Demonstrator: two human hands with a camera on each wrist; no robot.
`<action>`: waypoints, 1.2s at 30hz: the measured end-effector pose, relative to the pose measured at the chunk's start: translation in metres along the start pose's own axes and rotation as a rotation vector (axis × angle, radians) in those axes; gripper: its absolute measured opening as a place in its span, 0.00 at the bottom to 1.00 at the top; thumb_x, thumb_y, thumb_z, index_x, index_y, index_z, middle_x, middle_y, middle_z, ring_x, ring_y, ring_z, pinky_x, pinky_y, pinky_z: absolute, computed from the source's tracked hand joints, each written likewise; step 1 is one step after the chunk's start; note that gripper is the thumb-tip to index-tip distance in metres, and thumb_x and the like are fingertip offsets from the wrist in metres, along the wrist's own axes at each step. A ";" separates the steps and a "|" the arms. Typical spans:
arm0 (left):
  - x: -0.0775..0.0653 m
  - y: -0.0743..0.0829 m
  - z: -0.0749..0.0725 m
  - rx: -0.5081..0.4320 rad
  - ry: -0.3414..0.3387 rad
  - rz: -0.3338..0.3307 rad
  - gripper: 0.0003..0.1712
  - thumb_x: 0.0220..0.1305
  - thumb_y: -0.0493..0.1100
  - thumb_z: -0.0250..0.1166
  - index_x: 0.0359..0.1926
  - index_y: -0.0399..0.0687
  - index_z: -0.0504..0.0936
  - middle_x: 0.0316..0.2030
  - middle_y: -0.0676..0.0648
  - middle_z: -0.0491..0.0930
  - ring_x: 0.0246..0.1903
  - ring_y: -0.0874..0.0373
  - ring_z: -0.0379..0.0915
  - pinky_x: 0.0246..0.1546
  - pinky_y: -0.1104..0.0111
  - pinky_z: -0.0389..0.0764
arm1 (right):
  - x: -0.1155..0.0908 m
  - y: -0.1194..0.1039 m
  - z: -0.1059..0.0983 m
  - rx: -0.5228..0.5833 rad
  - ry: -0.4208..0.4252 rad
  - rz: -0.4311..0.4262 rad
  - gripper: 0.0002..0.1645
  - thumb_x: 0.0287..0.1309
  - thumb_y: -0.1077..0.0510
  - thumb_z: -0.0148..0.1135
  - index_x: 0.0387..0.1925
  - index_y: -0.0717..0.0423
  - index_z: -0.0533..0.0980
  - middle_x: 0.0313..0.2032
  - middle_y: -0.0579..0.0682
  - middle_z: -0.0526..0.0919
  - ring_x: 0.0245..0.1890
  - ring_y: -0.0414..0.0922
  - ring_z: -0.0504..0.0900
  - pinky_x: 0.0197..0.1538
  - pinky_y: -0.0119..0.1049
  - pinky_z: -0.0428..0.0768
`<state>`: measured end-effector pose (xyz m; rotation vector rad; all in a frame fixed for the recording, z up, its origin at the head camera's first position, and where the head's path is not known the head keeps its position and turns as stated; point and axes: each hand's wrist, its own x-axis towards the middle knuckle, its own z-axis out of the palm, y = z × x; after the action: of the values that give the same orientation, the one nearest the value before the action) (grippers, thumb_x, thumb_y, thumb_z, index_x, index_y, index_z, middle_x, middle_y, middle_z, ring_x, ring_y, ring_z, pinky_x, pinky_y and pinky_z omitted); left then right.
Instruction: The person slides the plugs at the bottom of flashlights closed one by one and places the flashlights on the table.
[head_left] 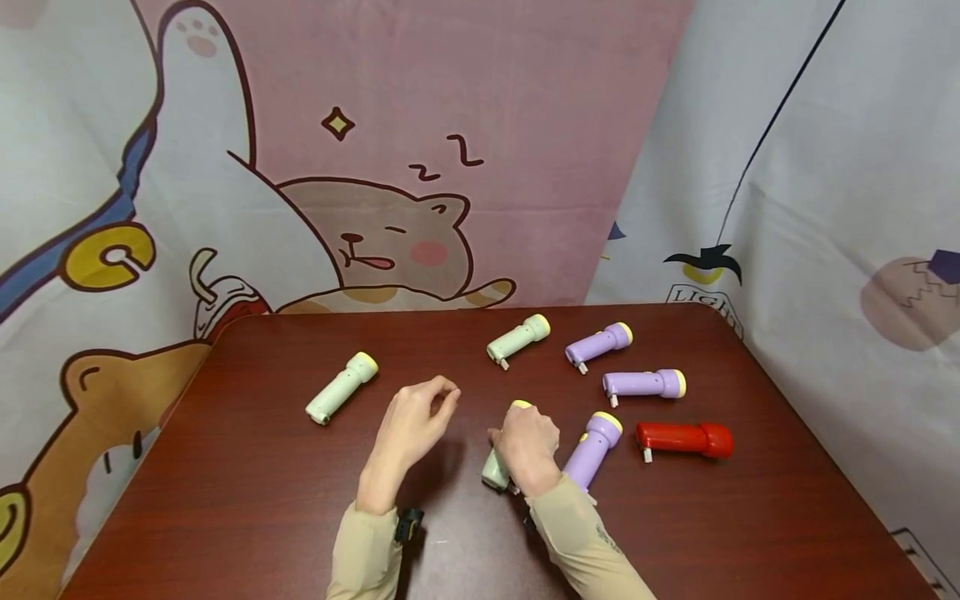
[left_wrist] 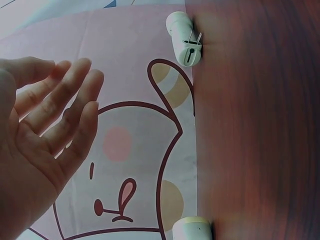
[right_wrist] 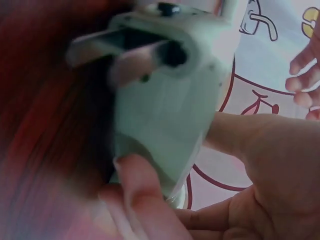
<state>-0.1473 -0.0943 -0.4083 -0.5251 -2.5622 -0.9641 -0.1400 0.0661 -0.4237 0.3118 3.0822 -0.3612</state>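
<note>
My right hand (head_left: 527,446) grips a pale green flashlight (head_left: 496,471) by its barrel, fingers on one side and thumb on the other. Two metal plug prongs (right_wrist: 135,64) stick out from its tail end in the right wrist view. The hand covers most of its middle, and a bit of its yellow-rimmed head shows past the knuckles. My left hand (head_left: 408,425) is raised over the table to the left, fingers loosely bent and holding nothing. Close to the right wrist lies a purple flashlight (head_left: 591,454), its tail partly behind the sleeve.
On the brown table (head_left: 247,500) lie two more green flashlights, one at left (head_left: 341,389) and one at the back (head_left: 518,340). Two purple flashlights (head_left: 643,383) and a red flashlight (head_left: 682,438) lie at right. A cartoon-printed cloth (head_left: 525,125) hangs behind the table.
</note>
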 end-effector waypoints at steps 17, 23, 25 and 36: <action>0.001 0.003 0.005 -0.031 -0.019 0.017 0.04 0.64 0.44 0.62 0.34 0.52 0.82 0.29 0.56 0.84 0.26 0.64 0.77 0.29 0.73 0.75 | 0.027 0.011 -0.033 0.332 0.050 -0.094 0.24 0.48 0.42 0.67 0.13 0.55 0.73 0.15 0.49 0.73 0.16 0.47 0.74 0.19 0.37 0.68; 0.001 0.006 0.012 -0.063 -0.035 0.064 0.04 0.64 0.45 0.63 0.36 0.50 0.82 0.32 0.55 0.84 0.29 0.61 0.79 0.30 0.72 0.76 | 0.036 0.017 -0.048 0.486 0.064 -0.101 0.29 0.51 0.40 0.64 0.07 0.53 0.69 0.09 0.43 0.65 0.13 0.40 0.65 0.16 0.32 0.61; 0.001 0.007 0.014 -0.063 -0.040 0.077 0.06 0.64 0.45 0.63 0.38 0.49 0.82 0.33 0.54 0.84 0.30 0.60 0.80 0.31 0.71 0.77 | 0.038 0.018 -0.052 0.531 0.058 -0.099 0.29 0.51 0.40 0.64 0.08 0.53 0.71 0.08 0.45 0.70 0.11 0.38 0.69 0.16 0.31 0.63; 0.001 0.014 0.024 -0.103 0.023 0.175 0.14 0.61 0.45 0.66 0.46 0.45 0.79 0.40 0.48 0.84 0.43 0.55 0.82 0.42 0.64 0.81 | 0.042 0.021 -0.064 0.764 0.021 -0.087 0.25 0.54 0.40 0.63 0.27 0.59 0.83 0.22 0.57 0.86 0.21 0.49 0.86 0.23 0.31 0.75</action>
<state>-0.1468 -0.0676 -0.4167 -0.7486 -2.4089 -1.0369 -0.1769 0.1091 -0.3680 0.1805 2.8316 -1.5332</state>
